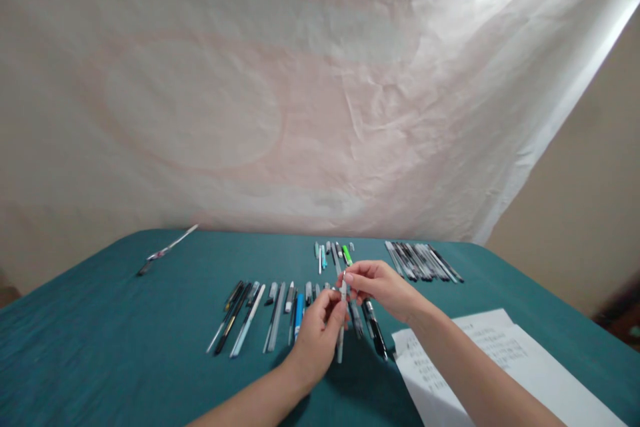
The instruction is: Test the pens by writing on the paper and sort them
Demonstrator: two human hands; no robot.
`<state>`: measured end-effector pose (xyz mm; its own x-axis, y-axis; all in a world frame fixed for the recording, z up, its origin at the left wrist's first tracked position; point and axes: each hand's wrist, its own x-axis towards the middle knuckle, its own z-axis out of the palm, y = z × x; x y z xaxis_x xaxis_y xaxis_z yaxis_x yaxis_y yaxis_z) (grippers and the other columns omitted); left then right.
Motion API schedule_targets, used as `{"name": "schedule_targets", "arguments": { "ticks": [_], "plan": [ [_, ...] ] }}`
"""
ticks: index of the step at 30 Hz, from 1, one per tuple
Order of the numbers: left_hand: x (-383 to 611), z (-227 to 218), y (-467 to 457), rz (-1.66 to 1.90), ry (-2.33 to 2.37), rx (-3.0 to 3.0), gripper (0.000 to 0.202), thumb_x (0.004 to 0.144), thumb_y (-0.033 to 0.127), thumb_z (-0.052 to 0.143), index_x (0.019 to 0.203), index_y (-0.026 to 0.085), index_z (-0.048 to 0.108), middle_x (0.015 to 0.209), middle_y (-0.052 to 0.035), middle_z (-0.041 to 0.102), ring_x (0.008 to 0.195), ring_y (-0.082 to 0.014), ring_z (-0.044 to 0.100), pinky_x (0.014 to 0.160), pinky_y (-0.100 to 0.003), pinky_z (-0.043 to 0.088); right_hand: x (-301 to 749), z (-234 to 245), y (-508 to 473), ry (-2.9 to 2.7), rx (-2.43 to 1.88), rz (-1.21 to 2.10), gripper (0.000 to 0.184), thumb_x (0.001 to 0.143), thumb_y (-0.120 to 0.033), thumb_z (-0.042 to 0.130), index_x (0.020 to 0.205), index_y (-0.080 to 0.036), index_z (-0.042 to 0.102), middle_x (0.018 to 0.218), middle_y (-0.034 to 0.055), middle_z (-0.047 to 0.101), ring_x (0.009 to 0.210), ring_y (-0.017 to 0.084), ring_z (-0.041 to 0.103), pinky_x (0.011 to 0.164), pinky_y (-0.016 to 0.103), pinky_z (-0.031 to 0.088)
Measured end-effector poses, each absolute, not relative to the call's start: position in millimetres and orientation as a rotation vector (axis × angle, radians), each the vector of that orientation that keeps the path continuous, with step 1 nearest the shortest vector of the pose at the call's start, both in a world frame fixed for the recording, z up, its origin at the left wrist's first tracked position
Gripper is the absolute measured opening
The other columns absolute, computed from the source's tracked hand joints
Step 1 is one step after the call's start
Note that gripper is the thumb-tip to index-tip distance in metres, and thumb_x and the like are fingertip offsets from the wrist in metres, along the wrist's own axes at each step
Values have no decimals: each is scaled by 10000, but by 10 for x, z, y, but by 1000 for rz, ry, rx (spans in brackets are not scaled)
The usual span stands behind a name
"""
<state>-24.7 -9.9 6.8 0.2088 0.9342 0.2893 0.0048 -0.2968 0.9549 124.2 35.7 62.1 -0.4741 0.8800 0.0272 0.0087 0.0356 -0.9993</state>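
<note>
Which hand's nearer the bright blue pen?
Left. The left hand is close beside the bright blue pen, just to its right in the picture; the right hand is farther right, past the left hand.

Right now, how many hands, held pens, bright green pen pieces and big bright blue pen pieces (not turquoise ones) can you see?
Hands, left hand and right hand: 2
Held pen: 1
Bright green pen piece: 1
Big bright blue pen piece: 1
Total: 5
</note>
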Motion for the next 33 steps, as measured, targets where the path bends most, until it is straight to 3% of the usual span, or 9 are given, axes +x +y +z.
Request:
{"name": "schedule_targets", "arguments": {
  "ticks": [2,8,14,20,26,29,33],
  "plan": [
    [-244,71,-104,1245,916,1535,198,864,352,421,876,176,511,710,13,520,659,-133,492,633,-240,392,1237,614,360,-1565,-942,1515,320,669,-426,675,765,-126,619,616,-8,589,516,65,507,490,183,410],
    [-252,90,-109,1253,922,1528,211,870,359,408,869,175,512,704,11,513,650,-134,483,629,-237,387,1216,642,334,-1569,-885,1595,400,730,-461,598,981,-150,620,901,69,627,590,82,533,522,220,455],
    [-245,105,-117,1268,914,1541,195,868,343,418,886,175,515,728,3,519,672,-138,488,638,-241,393,1190,621,340,-1608,-937,1452,324,710,-447,625,792,-133,633,642,2,592,525,73,498,503,196,409],
    [-256,105,-107,1264,926,1533,199,867,343,421,877,174,524,744,-3,537,683,-141,500,637,-239,393,1194,644,338,-1646,-927,1463,386,727,-481,589,881,-131,645,687,21,604,556,89,516,509,207,411],
    [-240,127,-125,1281,950,1505,206,854,364,444,848,173,521,747,0,544,671,-134,500,633,-236,391,1161,653,321,-1729,-948,1322,337,762,-457,554,819,-135,636,645,4,583,512,82,486,495,205,395],
    [-231,124,-104,1301,969,1444,231,843,395,455,834,171,507,713,6,522,654,-133,492,617,-234,397,1164,653,303,-1798,-1028,987,304,813,-431,490,841,-152,607,627,4,572,521,97,497,501,209,392],
    [-216,120,-61,1332,972,1327,280,823,446,467,832,167,490,685,15,506,617,-127,486,571,-225,398,1196,661,251,-2214,-1018,294,239,877,-254,403,1036,-213,576,753,24,618,647,117,544,600,212,385]
  ]
}}
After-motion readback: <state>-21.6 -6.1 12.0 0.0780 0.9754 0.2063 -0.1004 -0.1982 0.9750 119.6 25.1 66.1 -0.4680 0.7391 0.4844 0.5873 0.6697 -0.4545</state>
